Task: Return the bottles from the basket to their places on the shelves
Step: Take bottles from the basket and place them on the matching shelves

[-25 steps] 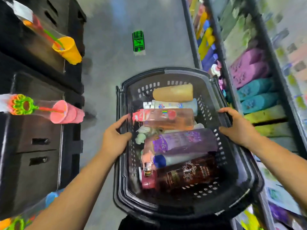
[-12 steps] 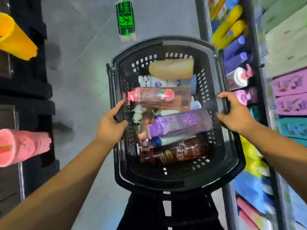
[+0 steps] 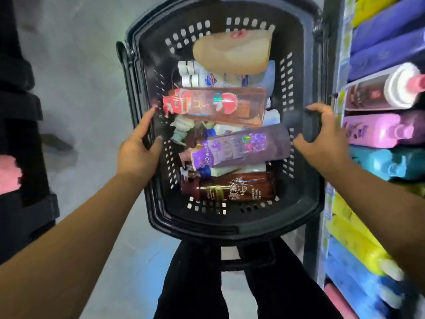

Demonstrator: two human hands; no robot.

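- Your left hand grips the left rim of the basket, thumb inside the wall and fingers along the outer edge.
- Your right hand is clamped on the right rim, fingers curled over its top.
- The basket hangs between both hands, just beside the shelves on your right.
- The bottles in it lie on their sides. The tan bottle is farthest, then the white-capped bottle, the pink bottle and the purple bottle. The dark brown bottle is nearest you.
- The smaller items beneath the pink and purple bottles are mostly covered, so you cannot identify them.
- The shelved bottles are blurred and cut off at the right edge.
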